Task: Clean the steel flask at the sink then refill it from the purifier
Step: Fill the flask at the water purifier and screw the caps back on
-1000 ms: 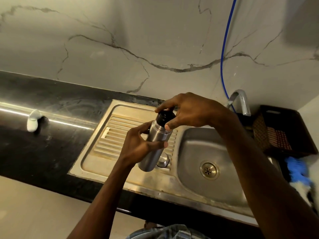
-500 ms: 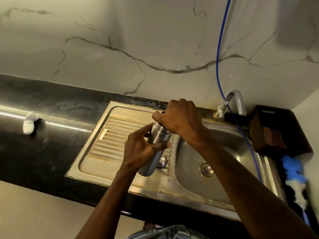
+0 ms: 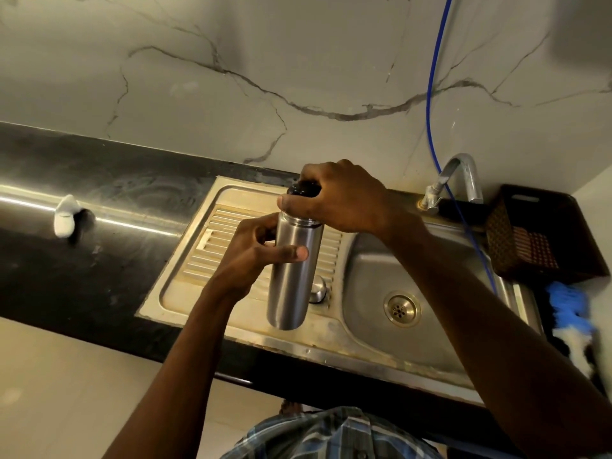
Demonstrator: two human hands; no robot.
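The fingers of the right hand [image 3: 344, 197] were curled down over the black cap [image 3: 303, 188] at the top of the steel flask [image 3: 293, 273], with the thumb pressed against the neck just below it, a grip that suited twisting the cap. The left hand [image 3: 255, 256] wrapped the upper body of the flask from the far side, its thumb lying across the front of the steel wall, so both hands held the one thing and neither was free. The flask stood nearly upright in the air, above the ribbed drainboard [image 3: 212, 246] of the sink [image 3: 371, 276], its base clear of the metal. A small steel dome [image 3: 318, 288] sat on the drainboard just behind the flask; what it was could not be told. The basin looked dry around the drain [image 3: 402, 309], and no water ran from the tap [image 3: 460, 177] at the back edge. By that showing the task was at its very start: the cap was on or only loosening, no rinsing had begun, and the washing, the draining and the whole refill remained. The purifier itself was not in view; only a blue tube [image 3: 430, 94] ran down the marble wall [image 3: 298, 61] toward the tap.
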